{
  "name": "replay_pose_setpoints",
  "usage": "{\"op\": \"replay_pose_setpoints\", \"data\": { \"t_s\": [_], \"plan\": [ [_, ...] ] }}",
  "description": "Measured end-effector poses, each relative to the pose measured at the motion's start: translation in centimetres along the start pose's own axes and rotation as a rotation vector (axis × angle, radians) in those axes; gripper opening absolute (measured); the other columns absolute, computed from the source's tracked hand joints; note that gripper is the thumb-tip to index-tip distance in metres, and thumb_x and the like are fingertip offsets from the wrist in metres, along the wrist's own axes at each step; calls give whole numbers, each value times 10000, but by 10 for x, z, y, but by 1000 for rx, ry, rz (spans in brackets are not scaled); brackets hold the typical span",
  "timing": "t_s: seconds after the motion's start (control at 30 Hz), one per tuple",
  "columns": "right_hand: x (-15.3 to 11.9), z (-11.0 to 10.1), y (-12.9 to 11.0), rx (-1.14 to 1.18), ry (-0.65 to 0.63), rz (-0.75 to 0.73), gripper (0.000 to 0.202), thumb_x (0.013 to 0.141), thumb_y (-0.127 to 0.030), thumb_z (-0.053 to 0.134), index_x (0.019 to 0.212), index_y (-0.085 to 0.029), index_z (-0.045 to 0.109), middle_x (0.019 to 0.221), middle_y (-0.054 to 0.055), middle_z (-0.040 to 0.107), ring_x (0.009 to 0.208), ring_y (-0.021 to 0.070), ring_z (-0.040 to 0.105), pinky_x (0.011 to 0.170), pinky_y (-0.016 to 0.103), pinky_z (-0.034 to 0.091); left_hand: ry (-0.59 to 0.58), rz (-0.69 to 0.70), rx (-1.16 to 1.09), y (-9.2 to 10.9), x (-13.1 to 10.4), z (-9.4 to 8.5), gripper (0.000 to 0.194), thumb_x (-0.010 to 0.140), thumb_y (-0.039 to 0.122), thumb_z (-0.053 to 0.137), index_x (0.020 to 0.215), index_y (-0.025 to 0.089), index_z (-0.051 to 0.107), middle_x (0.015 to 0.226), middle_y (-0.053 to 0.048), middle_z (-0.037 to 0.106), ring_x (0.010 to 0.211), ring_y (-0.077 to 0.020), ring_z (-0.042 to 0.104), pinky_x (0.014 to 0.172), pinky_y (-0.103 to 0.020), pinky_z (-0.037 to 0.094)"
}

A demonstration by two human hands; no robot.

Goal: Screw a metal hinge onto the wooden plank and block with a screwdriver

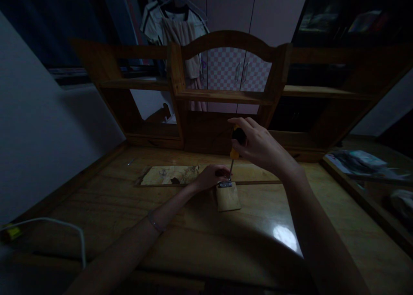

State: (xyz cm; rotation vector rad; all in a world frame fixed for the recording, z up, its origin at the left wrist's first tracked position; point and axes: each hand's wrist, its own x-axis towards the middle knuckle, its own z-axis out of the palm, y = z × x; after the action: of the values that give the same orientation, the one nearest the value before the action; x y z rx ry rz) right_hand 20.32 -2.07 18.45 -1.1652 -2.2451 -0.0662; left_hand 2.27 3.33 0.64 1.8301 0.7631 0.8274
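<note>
Right hand [258, 143]: grasping screwdriver [235, 153], tip near block's [229, 199] far edge
Left hand [210, 176]: beside that edge; grip unclear
Plate [225, 184]: on block; best braced, driven straight

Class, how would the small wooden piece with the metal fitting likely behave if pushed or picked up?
The wooden piece would probably stay stiff, since it looks like solid wood. Its flat, squared shape makes rolling unlikely. It might slide fairly easily when pushed, as the tabletop shows a glossy reflection.
</note>
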Motion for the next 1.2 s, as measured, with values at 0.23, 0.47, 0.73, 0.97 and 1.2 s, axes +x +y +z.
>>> {"op": "replay_pose_setpoints", "data": {
  "t_s": [0.23, 0.47, 0.73, 0.97, 1.2],
  "plan": [
    [1, 2, 2, 7, 25, -17, 437, 935, -357, 553, 1352, -239, 500, 1191, 103, 591, 904, 222, 622, 822, 372, 500, 3, -19, -22, 1, 0, 1, 230, 761, 195, 734, 978, 119, 735, 888, -63, 731, 812, -157, 666, 775, -255, 496],
    [2, 5, 5, -18, 38, -2, 458, 923, -263, 536, 1376, -220, 480, 1252, 119, 577, 1044, 263, 617, 915, 408, 481, 1, -27, 1, 3, 0, 0, 216, 754, 182, 735, 958, 113, 735, 861, -57, 726, 801, -157, 661, 757, -254, 495],
    [1, 2, 2, 26, 10, -8, 483, 891, -234, 519, 1369, -200, 461, 1264, 136, 565, 959, 242, 621, 871, 401, 493, 7, -33, -7, 3, 0, 1, 233, 751, 188, 736, 976, 129, 739, 869, -53, 730, 803, -162, 663, 772, -263, 499],
    [1, 7, 1, -15, 34, 23, 435, 960, -411, 515, 1351, -226, 468, 1259, 123, 591, 1026, 274, 631, 905, 433, 487, 8, 1, 25, 4, -1, 1, 203, 766, 198, 732, 957, 130, 742, 872, -50, 726, 808, -157, 655, 762, -248, 490],
    [3, 11, 3, 18, 38, 12, 433, 934, -266, 503, 1362, -218, 463, 1211, 119, 579, 1052, 263, 613, 944, 419, 465, -13, 14, 163, 2, -1, 0, 202, 816, 215, 681, 990, 142, 755, 965, -66, 702, 863, -167, 653, 784, -244, 492]
  ]
}}
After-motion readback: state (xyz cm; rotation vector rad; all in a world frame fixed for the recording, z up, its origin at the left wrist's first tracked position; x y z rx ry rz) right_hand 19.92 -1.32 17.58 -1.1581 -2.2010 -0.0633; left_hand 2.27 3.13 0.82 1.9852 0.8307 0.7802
